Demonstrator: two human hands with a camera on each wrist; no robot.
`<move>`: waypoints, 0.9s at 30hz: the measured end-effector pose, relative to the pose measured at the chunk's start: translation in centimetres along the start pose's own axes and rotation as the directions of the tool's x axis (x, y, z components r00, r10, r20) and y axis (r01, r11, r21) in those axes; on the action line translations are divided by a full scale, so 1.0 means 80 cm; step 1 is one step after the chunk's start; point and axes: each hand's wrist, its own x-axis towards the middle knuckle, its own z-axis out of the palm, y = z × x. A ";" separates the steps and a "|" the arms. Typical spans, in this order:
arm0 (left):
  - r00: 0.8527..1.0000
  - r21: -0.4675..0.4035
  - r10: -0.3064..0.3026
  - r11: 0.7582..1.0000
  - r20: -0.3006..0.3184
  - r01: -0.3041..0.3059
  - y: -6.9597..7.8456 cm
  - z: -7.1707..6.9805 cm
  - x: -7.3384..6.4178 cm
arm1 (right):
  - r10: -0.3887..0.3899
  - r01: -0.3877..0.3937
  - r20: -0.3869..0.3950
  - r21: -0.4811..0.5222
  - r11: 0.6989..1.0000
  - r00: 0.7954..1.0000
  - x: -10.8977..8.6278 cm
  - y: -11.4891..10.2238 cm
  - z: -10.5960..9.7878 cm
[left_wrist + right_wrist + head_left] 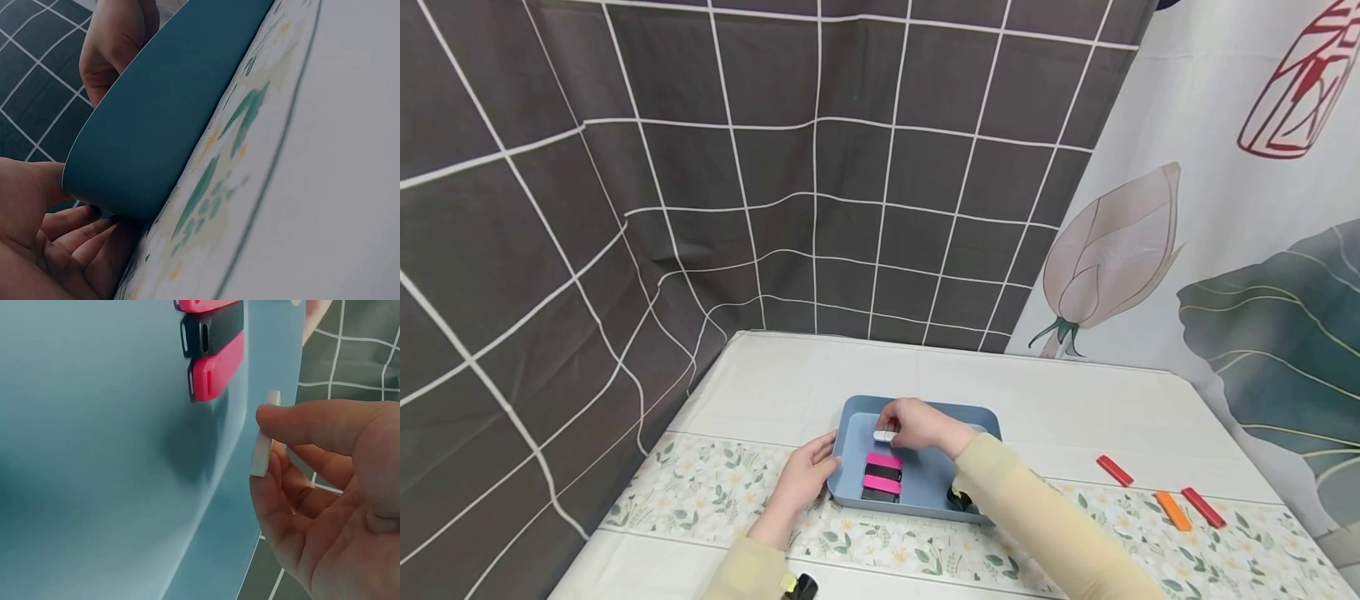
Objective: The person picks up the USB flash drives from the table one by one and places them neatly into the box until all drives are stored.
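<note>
My right hand (917, 423) pinches a small white flat piece (262, 454) between thumb and fingers, above the far part of a blue tray (928, 479). In the right wrist view the piece is seen nearly edge-on. My left hand (805, 475) holds the tray's left side, thumb at the rim and the other fingers against the outer wall near the corner. Inside the tray, pink pieces (882, 484) and black pieces (880, 496) lie in an alternating column just nearer than the white piece. A slot shows on the side of a black piece (215, 330).
To the right of the tray, two red strips (1115, 470) and an orange strip (1172, 511) lie on the table. A floral band crosses the white tablecloth (790, 375). Dark grid-patterned cloth (850, 167) hangs behind and at the left.
</note>
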 end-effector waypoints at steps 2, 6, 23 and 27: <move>1.000 -0.005 -0.002 1.000 0.001 0.002 0.000 0.000 0.001 | 0.006 -0.006 0.022 0.005 1.000 1.000 0.001 0.000 0.001; 1.000 -0.004 0.001 1.000 0.006 -0.001 -0.001 0.000 0.002 | 0.017 -0.018 0.048 0.015 1.000 0.999 0.003 -0.001 0.003; 1.000 -0.031 -0.003 1.000 0.015 0.003 -0.002 0.000 0.002 | 0.046 -0.046 0.088 0.005 0.999 0.995 0.005 -0.009 0.007; 1.000 -0.027 -0.002 1.000 0.013 0.002 -0.003 0.000 0.002 | 0.054 -0.055 0.090 0.007 0.998 0.994 0.005 -0.010 0.009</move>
